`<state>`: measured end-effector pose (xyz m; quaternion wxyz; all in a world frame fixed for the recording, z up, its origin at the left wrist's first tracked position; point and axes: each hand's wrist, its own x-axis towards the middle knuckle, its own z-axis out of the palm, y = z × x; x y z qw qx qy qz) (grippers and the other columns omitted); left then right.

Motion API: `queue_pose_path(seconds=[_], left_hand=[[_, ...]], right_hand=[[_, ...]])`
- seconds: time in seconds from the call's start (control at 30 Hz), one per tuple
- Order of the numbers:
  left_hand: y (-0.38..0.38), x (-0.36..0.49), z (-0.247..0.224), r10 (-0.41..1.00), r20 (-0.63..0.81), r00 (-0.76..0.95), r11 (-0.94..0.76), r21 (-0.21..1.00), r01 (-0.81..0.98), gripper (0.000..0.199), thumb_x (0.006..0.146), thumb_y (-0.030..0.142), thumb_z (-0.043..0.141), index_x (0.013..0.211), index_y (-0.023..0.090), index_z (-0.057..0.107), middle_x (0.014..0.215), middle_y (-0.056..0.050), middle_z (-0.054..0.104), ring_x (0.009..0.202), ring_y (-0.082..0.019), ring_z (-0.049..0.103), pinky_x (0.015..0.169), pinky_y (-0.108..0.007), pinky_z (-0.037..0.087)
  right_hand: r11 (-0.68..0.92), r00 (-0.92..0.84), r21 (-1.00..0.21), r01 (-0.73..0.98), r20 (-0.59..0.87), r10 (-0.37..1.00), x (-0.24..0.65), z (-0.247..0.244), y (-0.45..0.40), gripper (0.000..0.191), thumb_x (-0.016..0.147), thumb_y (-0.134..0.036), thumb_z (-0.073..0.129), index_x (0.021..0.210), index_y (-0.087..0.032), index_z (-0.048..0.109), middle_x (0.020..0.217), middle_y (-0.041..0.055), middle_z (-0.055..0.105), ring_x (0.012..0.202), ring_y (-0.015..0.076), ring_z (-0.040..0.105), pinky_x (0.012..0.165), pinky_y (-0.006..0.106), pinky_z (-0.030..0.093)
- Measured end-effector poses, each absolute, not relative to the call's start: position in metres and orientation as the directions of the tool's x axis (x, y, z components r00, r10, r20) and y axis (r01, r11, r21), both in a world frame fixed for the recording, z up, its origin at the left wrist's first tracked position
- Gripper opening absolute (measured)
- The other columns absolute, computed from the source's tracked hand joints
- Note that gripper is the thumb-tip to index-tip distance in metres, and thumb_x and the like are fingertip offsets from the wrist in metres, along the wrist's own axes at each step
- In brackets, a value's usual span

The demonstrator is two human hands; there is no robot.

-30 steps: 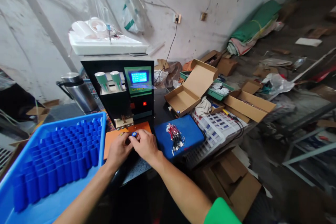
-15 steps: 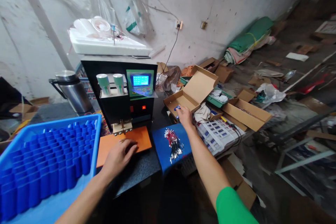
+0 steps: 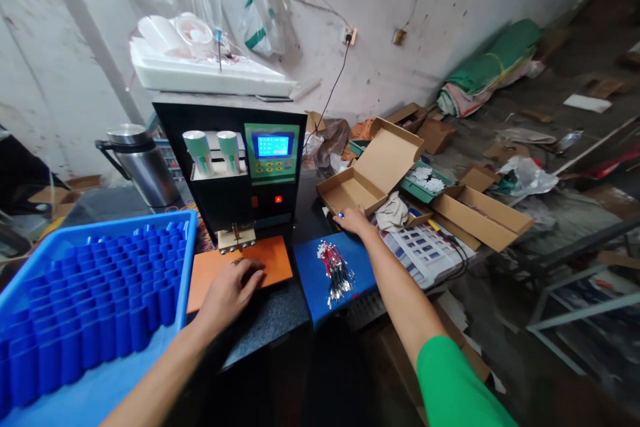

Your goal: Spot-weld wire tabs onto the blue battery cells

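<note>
My left hand [image 3: 233,290] rests on an orange board [image 3: 273,263], just below the metal pins [image 3: 239,237] of a black machine [image 3: 225,203]. Its fingers bend down to the board with the thumb apart; the fingertips are partly hidden, and I see nothing held. At the near edge of a cardboard box [image 3: 350,192] with its lid up, my right hand [image 3: 359,220] is closed on a small blue piece [image 3: 341,215], too small to name. A bundle of red and black wires [image 3: 336,273] with white and metal ends lies on a blue mat [image 3: 313,293] beside it.
A blue tray [image 3: 192,240] packed with blue cylinders [image 3: 105,313] stands at left, a steel jug [image 3: 143,170] behind it. To the right are a green bin [image 3: 423,183] of white pieces, a white crate [image 3: 425,253] and an open carton [image 3: 480,220].
My right hand has drawn back slightly from inside the box to its near edge, with the small blue piece. The left hand stays in place on the board. The view has shifted slightly.
</note>
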<state>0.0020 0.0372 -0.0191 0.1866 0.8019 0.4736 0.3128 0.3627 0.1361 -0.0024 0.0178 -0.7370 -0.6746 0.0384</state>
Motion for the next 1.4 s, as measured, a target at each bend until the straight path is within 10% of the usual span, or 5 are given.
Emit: queue_pose_path(seconds=[0.27, 0.57, 1.0, 1.4], left_hand=[[0.039, 0.004, -0.021, 0.877, 0.311, 0.366, -0.480, 0.599, 0.641, 0.029, 0.090, 0.045, 0.047, 0.095, 0.021, 0.064, 0.092, -0.006, 0.071, 0.085, -0.023, 0.066, 0.079, -0.035, 0.050], [0.040, 0.004, -0.019, 0.869, 0.337, 0.363, -0.495, 0.586, 0.641, 0.026, 0.088, 0.041, 0.048, 0.094, 0.021, 0.064, 0.091, -0.006, 0.072, 0.084, -0.022, 0.065, 0.077, -0.034, 0.049], [0.037, 0.005, -0.017, 0.861, 0.349, 0.370, -0.508, 0.558, 0.656, 0.025, 0.088, 0.039, 0.046, 0.094, 0.021, 0.063, 0.090, -0.006, 0.071, 0.086, -0.023, 0.065, 0.079, -0.034, 0.050], [0.035, 0.005, -0.014, 0.867, 0.344, 0.361, -0.499, 0.573, 0.650, 0.028, 0.087, 0.041, 0.048, 0.093, 0.021, 0.064, 0.091, -0.007, 0.072, 0.086, -0.024, 0.065, 0.080, -0.036, 0.050]], right_hand=[[-0.013, 0.134, -0.275, 0.961, 0.426, 0.895, 0.353, -0.002, 0.105, 0.036, 0.098, -0.032, 0.041, 0.118, -0.012, 0.064, 0.116, 0.0168, 0.068, 0.110, 0.0252, 0.060, 0.096, 0.032, 0.038], [-0.211, 0.214, -0.387, 0.898, -0.037, 0.976, 0.334, -0.044, 0.067, 0.016, 0.084, -0.018, 0.058, 0.081, -0.018, 0.074, 0.086, 0.0064, 0.075, 0.084, 0.0178, 0.068, 0.065, 0.021, 0.039], [-0.264, 0.260, -0.374, 0.889, -0.061, 0.964, 0.321, -0.033, 0.060, 0.023, 0.085, -0.014, 0.052, 0.088, -0.010, 0.074, 0.092, 0.0196, 0.073, 0.089, 0.0249, 0.068, 0.067, 0.026, 0.040], [-0.146, 0.370, -0.790, 0.596, 0.108, 0.923, 0.344, -0.035, 0.059, 0.030, 0.082, -0.037, 0.048, 0.070, -0.014, 0.064, 0.051, -0.0002, 0.054, 0.055, 0.0156, 0.055, 0.052, 0.022, 0.039]])
